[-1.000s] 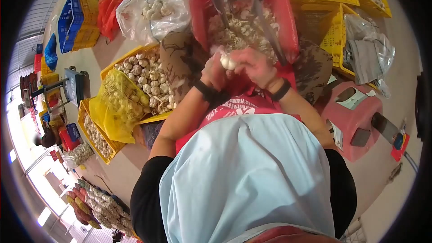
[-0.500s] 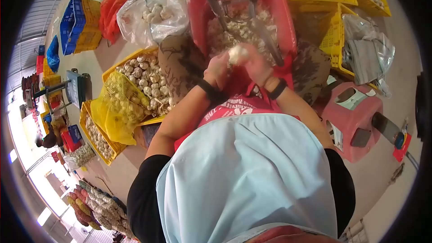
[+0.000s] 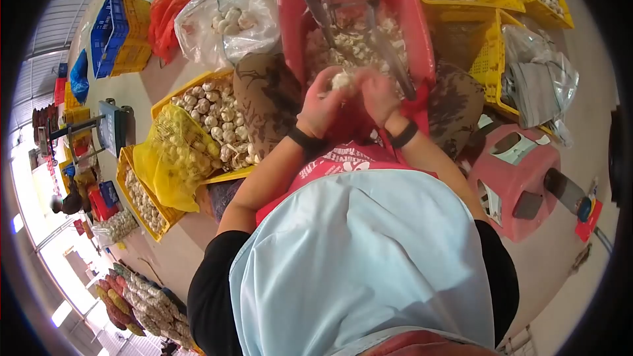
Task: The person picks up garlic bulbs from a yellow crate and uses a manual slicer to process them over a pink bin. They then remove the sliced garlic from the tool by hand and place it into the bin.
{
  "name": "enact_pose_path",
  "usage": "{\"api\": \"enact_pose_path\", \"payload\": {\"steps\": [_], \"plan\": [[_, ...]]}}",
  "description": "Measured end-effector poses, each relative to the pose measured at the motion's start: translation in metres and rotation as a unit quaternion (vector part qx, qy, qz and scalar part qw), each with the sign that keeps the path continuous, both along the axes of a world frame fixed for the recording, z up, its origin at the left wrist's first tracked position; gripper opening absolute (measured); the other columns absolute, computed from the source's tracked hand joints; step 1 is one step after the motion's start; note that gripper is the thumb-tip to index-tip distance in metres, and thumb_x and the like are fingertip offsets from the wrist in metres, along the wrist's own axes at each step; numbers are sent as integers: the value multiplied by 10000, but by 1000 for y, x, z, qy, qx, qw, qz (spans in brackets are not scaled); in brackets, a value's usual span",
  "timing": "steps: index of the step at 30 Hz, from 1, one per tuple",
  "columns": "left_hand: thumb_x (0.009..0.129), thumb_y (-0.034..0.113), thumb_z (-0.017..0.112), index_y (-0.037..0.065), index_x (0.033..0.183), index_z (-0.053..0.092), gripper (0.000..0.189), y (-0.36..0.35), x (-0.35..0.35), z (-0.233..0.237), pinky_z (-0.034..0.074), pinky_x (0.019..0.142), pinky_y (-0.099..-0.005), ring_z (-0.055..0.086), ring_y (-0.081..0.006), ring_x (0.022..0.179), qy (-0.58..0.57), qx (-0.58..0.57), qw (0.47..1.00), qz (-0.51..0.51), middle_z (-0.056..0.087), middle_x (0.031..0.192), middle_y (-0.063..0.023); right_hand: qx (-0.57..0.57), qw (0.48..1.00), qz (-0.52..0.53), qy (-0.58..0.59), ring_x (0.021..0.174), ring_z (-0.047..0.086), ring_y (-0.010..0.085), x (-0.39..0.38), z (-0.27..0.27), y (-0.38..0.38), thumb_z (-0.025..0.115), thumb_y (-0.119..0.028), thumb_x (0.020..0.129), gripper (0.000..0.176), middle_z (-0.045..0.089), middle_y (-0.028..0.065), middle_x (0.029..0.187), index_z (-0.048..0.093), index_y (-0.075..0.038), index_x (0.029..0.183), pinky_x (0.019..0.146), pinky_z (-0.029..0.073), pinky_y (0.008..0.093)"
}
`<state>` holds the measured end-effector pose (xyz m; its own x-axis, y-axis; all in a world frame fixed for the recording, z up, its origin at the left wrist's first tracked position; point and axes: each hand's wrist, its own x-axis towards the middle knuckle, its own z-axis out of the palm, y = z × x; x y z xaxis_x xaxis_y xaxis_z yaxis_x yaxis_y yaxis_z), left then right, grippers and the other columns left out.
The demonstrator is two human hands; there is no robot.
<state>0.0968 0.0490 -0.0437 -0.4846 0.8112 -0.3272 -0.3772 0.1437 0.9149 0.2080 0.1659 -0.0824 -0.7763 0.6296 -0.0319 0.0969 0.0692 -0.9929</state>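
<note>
My left hand is closed around a white garlic bulb, held over the near edge of a red tub. Right beside it, my right hand has its fingers curled at the bulb's side; blur hides what they pinch. Inside the tub lie loose garlic skins, and a grey metal frame with a curved top stands over them. To the left, a yellow crate holds whole garlic bulbs, partly covered by a yellow mesh bag.
A clear plastic bag with garlic stands left of the tub. Yellow crates are at the right, one holding plastic bags. A red plastic stool sits by my right arm. A blue crate stands far left.
Both hands have shifted slightly. The bulb has moved a little left and down, more into my left hand, and my right hand has drawn to its right side.
</note>
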Motion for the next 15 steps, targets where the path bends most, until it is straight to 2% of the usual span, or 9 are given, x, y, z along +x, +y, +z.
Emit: {"api": "enact_pose_path", "payload": {"steps": [1, 2, 4, 5, 7, 10, 13, 14, 15], "plan": [[882, 96, 617, 3, 1258, 501, 404, 0, -2, 6, 489, 765, -239, 588, -109, 874, -31, -1, 999, 19, 609, 1024, -51, 2, 998, 23, 49, 931, 590, 228, -3, 7, 0, 539, -151, 906, 302, 617, 148, 1049, 570, 0, 1165, 839, 470, 330], [889, 119, 615, -2, 1223, 523, 368, 0, -4, 9, 486, 759, -243, 579, -106, 854, -62, -2, 997, 38, 610, 997, -48, 52, 998, 39, 15, 972, 574, 248, -2, 15, -2, 595, -177, 875, 350, 592, 153, 1085, 571, -14, 1184, 856, 463, 347], [941, 178, 557, -13, 1159, 575, 290, 1, -7, -3, 481, 732, -241, 583, -98, 837, -51, -17, 996, 78, 633, 958, -44, 150, 985, 68, -57, 1054, 542, 289, 1, 35, -10, 706, -229, 812, 469, 541, 164, 1157, 571, -40, 1220, 890, 451, 383], [950, 193, 546, -14, 1140, 587, 283, 3, -9, -7, 479, 727, -240, 583, -96, 832, -42, -26, 995, 92, 638, 948, -45, 259, 966, 12, -15, 975, 583, 292, -1, 37, -13, 801, -261, 705, 540, 594, 129, 1077, 618, -94, 1185, 812, 493, 379], [971, 221, 516, -17, 1074, 625, 282, 2, -7, -8, 474, 717, -233, 588, -94, 819, -25, -52, 993, 100, 650, 930, -52, 282, 959, 24, -5, 992, 576, 290, -3, 41, -12, 799, -242, 707, 507, 585, 110, 1081, 626, -118, 1167, 817, 491, 378], [971, 235, 516, -21, 1108, 618, 307, 1, -8, -7, 474, 712, -232, 587, -97, 804, -26, -53, 994, 91, 644, 938, -41, 256, 966, 36, 20, 1016, 571, 279, -3, 35, -12, 791, -200, 716, 442, 577, 97, 1091, 635, -135, 1124, 812, 493, 366], [935, 187, 579, -19, 1247, 547, 376, -5, -10, 18, 487, 762, -248, 596, -115, 868, -170, -35, 985, 27, 631, 1024, -47, 257, 965, 35, 38, 972, 594, 281, -2, 27, -3, 752, -139, 750, 346, 566, 103, 1108, 627, -113, 1071, 780, 504, 358], [926, 165, 592, -5, 1295, 506, 415, -6, -8, 21, 489, 762, -243, 591, -99, 881, -130, -10, 991, -6, 628, 1018, -39, 267, 962, 33, 43, 945, 605, 285, -3, 25, 1, 735, -116, 765, 310, 562, 107, 1115, 621, -100, 1054, 766, 509, 357], [917, 143, 604, 9, 1343, 465, 467, -7, -7, 23, 491, 762, -239, 586, -83, 894, -90, 14, 995, -39, 625, 1013, -31, 188, 981, 43, 8, 948, 587, 305, -3, 23, 1, 670, -97, 795, 247, 563, 135, 1058, 601, -75, 1030, 800, 490, 379]]}}
